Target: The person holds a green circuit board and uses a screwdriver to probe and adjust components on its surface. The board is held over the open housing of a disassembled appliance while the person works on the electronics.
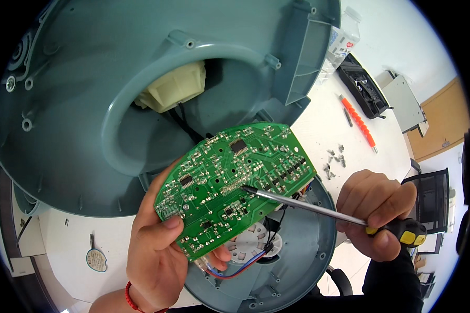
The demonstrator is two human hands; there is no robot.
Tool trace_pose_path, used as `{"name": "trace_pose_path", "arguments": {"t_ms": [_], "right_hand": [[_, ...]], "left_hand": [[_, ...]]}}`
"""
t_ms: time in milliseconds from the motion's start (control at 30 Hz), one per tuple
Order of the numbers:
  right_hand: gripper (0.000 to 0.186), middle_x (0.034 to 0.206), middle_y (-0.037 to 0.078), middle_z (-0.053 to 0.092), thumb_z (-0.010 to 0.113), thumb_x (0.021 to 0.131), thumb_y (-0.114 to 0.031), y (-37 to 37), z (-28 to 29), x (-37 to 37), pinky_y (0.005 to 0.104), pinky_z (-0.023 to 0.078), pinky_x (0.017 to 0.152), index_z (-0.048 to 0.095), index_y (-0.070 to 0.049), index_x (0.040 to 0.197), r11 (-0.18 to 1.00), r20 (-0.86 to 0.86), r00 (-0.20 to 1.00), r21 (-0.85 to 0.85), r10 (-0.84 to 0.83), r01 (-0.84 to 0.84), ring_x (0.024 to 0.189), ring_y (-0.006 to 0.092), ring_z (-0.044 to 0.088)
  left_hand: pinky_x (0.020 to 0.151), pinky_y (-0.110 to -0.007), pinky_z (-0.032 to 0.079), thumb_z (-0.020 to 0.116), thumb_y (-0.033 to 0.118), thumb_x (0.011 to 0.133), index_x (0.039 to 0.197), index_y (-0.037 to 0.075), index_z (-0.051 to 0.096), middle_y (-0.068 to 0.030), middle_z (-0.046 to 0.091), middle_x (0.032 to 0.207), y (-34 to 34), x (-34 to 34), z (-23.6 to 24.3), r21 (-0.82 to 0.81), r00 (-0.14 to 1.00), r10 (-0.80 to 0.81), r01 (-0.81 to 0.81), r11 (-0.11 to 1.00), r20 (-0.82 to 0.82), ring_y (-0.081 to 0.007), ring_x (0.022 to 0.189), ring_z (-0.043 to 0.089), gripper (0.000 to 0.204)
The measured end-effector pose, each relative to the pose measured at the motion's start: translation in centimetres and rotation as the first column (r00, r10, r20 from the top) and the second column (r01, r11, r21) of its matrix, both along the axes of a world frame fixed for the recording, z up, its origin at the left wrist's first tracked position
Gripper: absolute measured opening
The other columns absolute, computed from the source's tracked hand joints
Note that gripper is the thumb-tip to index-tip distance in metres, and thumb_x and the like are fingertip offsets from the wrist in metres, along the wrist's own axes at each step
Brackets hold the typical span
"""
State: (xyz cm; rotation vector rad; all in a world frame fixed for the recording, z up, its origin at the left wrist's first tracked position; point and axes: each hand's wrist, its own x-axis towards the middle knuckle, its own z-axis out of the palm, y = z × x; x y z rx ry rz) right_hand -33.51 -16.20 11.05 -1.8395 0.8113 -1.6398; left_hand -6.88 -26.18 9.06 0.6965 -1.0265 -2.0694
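Observation:
My left hand (pixel 155 248) grips a green circuit board (pixel 224 190) by its curved left side, thumb on the component-covered face. My right hand (pixel 376 208) is closed round a black-and-yellow screwdriver (pixel 318 209); its tip rests on or just over the middle of the board. Red and blue wires (pixel 240 271) run below the board, above a round grey-green plastic housing (pixel 290 274) with a white disc (pixel 245 248). Behind stands a larger housing (pixel 83 99) with an oval opening showing a cream plastic part (pixel 172 86) and black cable.
On the white table (pixel 68 271) lie a small key-like tool (pixel 96 259), loose screws (pixel 339 156), an orange flexible rod (pixel 357 120), a small dark bit (pixel 348 118) and a black case (pixel 360 83). A clear bottle (pixel 342 39) stands at the upper right; chairs (pixel 428 198) are beyond.

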Motion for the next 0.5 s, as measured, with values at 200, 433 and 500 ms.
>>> {"name": "trace_pose_path", "arguments": {"t_ms": [200,433,500], "right_hand": [[0.023,0.066,0.009,0.056,0.069,0.089,-0.017,0.07,0.36,0.06,0.0334,0.046,0.046,0.051,-0.005,0.097,1.000,0.012,1.000,0.016,0.000,0.000,0.049,0.0200,0.058],[0.023,0.066,0.009,0.055,0.069,0.090,-0.018,0.03,-0.21,0.17,0.0328,0.047,0.046,0.051,-0.005,0.098,1.000,0.022,1.000,-0.022,0.010,-0.010,0.049,0.0193,0.058],[0.024,0.066,0.009,0.055,0.069,0.090,-0.018,-0.05,-0.34,0.16,0.0324,0.047,0.046,0.051,-0.005,0.098,0.999,0.014,1.000,-0.042,0.007,-0.007,0.049,0.0189,0.058]], "left_hand": [[0.053,-0.037,0.063,0.041,0.024,0.090,0.149,-0.008,0.026,-0.0307,0.066,0.113,0.30,-0.14,-0.15,-0.016,0.998,0.066,-0.066,0.998,0.024,-0.0332,0.072,0.073,0.068],[0.053,-0.036,0.062,0.042,0.025,0.090,0.149,-0.008,0.026,-0.0308,0.066,0.112,0.45,-0.20,-0.07,-0.007,0.996,0.088,-0.088,0.996,0.026,-0.0323,0.071,0.073,0.069],[0.053,-0.036,0.062,0.042,0.025,0.089,0.149,-0.008,0.026,-0.0308,0.066,0.111,0.41,-0.19,0.05,-0.001,0.996,0.083,-0.083,0.997,0.037,-0.0319,0.070,0.073,0.069]]}}
